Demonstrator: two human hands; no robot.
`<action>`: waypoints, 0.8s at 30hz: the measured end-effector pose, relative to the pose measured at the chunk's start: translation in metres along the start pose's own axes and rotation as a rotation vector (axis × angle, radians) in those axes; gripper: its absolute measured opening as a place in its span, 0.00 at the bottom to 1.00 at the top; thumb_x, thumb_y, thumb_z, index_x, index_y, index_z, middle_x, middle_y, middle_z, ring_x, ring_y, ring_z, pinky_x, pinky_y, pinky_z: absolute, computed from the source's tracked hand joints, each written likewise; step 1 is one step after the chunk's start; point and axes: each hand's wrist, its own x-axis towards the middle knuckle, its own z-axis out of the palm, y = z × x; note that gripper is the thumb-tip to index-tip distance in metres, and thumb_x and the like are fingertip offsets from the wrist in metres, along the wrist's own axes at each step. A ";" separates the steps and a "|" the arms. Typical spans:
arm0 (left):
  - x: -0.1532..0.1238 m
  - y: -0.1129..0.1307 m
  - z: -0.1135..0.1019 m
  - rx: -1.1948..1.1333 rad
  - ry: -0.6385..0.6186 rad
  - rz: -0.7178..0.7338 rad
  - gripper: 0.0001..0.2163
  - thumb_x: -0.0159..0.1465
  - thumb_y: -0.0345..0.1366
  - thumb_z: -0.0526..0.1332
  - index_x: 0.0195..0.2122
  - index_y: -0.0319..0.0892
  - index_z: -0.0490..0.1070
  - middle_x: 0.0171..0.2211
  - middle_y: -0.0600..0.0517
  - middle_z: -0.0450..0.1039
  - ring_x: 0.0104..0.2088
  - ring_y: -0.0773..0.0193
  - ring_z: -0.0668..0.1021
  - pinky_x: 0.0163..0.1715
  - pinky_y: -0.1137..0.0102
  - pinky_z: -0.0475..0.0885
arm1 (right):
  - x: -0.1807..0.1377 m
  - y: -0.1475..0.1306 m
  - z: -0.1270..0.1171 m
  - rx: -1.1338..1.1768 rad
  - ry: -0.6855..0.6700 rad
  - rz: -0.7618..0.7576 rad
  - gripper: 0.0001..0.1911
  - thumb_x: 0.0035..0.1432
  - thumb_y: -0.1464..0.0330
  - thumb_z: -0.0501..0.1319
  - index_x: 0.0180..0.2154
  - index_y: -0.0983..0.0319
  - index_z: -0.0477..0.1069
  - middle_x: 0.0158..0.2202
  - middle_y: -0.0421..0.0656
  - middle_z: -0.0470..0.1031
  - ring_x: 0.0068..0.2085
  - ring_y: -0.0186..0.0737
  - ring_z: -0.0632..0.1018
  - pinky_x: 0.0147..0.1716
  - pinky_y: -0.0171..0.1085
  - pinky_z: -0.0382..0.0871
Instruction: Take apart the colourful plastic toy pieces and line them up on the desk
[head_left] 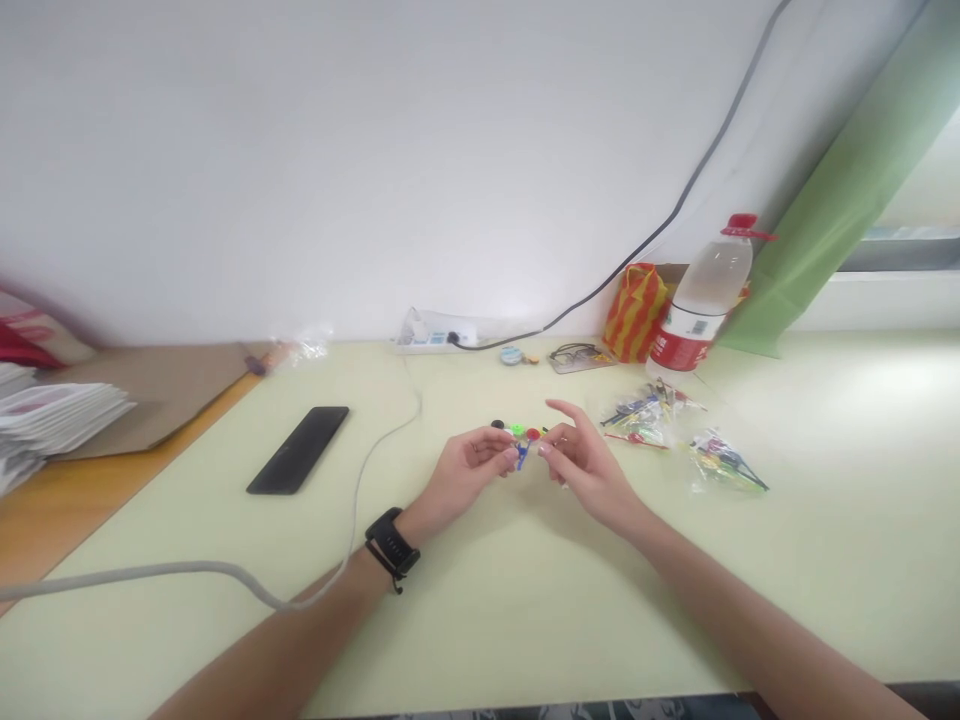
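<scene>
At the middle of the table, my left hand pinches a small blue plastic piece between thumb and fingers. My right hand is close beside it on the right, thumb and a finger pressed together and the index finger raised; anything in that pinch is too small to make out. Just behind the fingertips show small round parts, a red one, a green one and a black one. My hands partly cover this group.
Clear bags of coloured plastic parts lie to the right. Behind them stand a large bottle and a striped bag. A black phone lies left. A grey cable crosses my left forearm; a power strip sits by the wall.
</scene>
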 end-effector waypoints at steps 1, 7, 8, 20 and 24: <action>0.000 0.000 0.000 -0.001 0.006 -0.005 0.14 0.62 0.41 0.73 0.44 0.39 0.79 0.37 0.47 0.80 0.36 0.63 0.79 0.37 0.69 0.75 | -0.001 0.001 0.000 -0.014 0.009 -0.012 0.37 0.64 0.56 0.65 0.68 0.48 0.51 0.38 0.37 0.70 0.28 0.34 0.70 0.29 0.38 0.68; -0.002 0.004 0.001 0.009 0.000 -0.007 0.13 0.63 0.41 0.72 0.44 0.39 0.79 0.38 0.46 0.80 0.37 0.63 0.79 0.39 0.69 0.75 | -0.002 0.003 -0.002 -0.075 -0.048 0.006 0.17 0.65 0.54 0.61 0.50 0.55 0.71 0.36 0.39 0.69 0.29 0.36 0.67 0.30 0.39 0.63; -0.002 0.005 0.001 0.013 0.007 -0.009 0.13 0.62 0.41 0.72 0.44 0.39 0.79 0.38 0.46 0.80 0.37 0.63 0.79 0.39 0.69 0.75 | -0.001 0.004 -0.004 -0.085 -0.092 0.035 0.16 0.66 0.53 0.58 0.37 0.58 0.73 0.30 0.39 0.66 0.27 0.36 0.65 0.29 0.39 0.60; -0.002 0.004 0.001 -0.010 0.001 -0.020 0.13 0.62 0.41 0.72 0.44 0.40 0.79 0.37 0.47 0.80 0.36 0.64 0.78 0.39 0.68 0.74 | 0.001 -0.008 -0.007 0.005 -0.056 0.069 0.21 0.63 0.52 0.63 0.26 0.58 0.63 0.22 0.36 0.61 0.25 0.35 0.61 0.25 0.37 0.53; -0.001 0.012 -0.001 -0.196 -0.003 -0.072 0.12 0.63 0.41 0.72 0.43 0.38 0.80 0.32 0.50 0.77 0.32 0.68 0.75 0.36 0.72 0.71 | 0.004 -0.012 -0.010 -0.050 0.039 0.068 0.22 0.61 0.50 0.64 0.26 0.58 0.64 0.20 0.35 0.61 0.23 0.34 0.61 0.24 0.36 0.54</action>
